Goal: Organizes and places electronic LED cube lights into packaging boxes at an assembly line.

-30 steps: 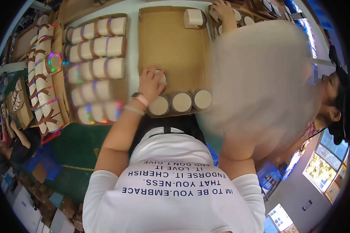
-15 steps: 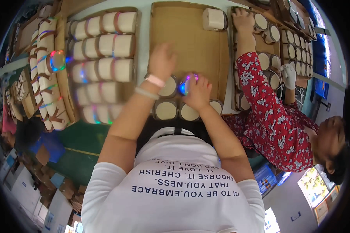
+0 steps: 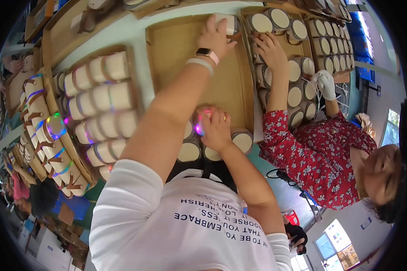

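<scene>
My left hand (image 3: 216, 39) reaches to the far right corner of a shallow cardboard tray (image 3: 176, 58). Its spread fingers overlap a white cylindrical device (image 3: 226, 22) there, with the thumb held apart; firm contact cannot be made out. Near the tray's front side, my right hand (image 3: 216, 128) is closed around a round-ended device glowing pink and purple (image 3: 199, 128), mostly hidden by the fingers. Beside and below it stand several white round-topped cylinders (image 3: 189, 151), one of them to the right of my hand (image 3: 242, 142).
Left of the tray lie rows of white cylinders with coloured light bands (image 3: 108, 97), and beyond them more strapped ones (image 3: 49, 149). At right, a co-worker in a red floral top (image 3: 312, 153) has a bare hand (image 3: 271, 52) over another filled tray (image 3: 294, 70) and a gloved hand (image 3: 325, 85) by white cables.
My left hand has moved from the tray's near left part up to its far right corner. My right hand stays on the glowing device. The whole view has shifted and turned.
</scene>
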Action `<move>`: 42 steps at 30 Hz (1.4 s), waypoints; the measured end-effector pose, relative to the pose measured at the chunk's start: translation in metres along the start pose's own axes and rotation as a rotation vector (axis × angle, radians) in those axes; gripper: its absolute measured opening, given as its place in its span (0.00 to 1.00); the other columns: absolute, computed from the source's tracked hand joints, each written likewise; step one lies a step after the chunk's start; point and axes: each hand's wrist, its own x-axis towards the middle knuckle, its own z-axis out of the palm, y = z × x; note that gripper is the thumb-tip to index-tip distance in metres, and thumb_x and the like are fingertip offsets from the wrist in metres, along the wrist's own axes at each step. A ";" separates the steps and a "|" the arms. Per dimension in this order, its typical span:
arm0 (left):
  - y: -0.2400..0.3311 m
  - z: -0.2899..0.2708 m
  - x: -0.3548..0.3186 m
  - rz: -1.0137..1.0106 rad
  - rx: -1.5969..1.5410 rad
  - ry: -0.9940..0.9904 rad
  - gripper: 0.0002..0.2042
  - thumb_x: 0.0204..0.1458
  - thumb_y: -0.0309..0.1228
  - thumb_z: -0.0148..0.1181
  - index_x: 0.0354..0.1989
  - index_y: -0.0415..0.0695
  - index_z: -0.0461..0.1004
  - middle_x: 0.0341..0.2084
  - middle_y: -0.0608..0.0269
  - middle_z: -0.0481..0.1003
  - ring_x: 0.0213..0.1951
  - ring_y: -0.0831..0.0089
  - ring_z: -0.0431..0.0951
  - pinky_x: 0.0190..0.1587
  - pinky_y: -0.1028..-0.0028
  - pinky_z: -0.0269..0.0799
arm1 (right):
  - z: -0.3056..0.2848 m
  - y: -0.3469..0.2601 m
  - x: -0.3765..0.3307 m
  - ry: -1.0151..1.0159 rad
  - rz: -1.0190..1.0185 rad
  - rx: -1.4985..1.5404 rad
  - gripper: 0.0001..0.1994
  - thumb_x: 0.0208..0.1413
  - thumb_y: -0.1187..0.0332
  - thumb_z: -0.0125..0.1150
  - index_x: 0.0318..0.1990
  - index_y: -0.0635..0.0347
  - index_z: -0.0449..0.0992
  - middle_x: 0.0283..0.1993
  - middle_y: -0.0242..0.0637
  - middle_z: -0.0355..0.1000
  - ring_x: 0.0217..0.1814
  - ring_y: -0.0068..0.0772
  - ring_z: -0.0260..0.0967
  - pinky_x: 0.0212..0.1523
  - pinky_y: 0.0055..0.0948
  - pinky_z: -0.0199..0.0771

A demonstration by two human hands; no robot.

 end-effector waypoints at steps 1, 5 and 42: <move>-0.003 -0.001 0.002 -0.015 0.008 0.023 0.36 0.34 0.44 0.69 0.55 0.45 0.62 0.56 0.49 0.57 0.55 0.51 0.63 0.50 0.62 0.68 | 0.000 0.000 0.001 0.001 0.007 0.000 0.43 0.26 0.69 0.69 0.58 0.45 0.59 0.55 0.47 0.57 0.59 0.51 0.53 0.54 0.52 0.53; -0.009 -0.027 -0.004 -0.275 -0.720 -0.008 0.29 0.38 0.31 0.65 0.53 0.42 0.64 0.46 0.50 0.69 0.51 0.56 0.69 0.48 0.59 0.71 | -0.001 0.001 0.002 -0.026 0.010 0.019 0.42 0.26 0.69 0.68 0.58 0.46 0.59 0.55 0.47 0.56 0.59 0.50 0.52 0.55 0.50 0.51; 0.107 -0.301 -0.310 -0.517 -2.045 0.207 0.27 0.58 0.48 0.43 0.61 0.44 0.57 0.56 0.53 0.64 0.55 0.55 0.67 0.51 0.54 0.70 | -0.114 -0.018 -0.019 -0.164 -0.333 1.011 0.28 0.50 0.80 0.52 0.60 0.55 0.58 0.56 0.36 0.60 0.54 0.28 0.59 0.48 0.25 0.66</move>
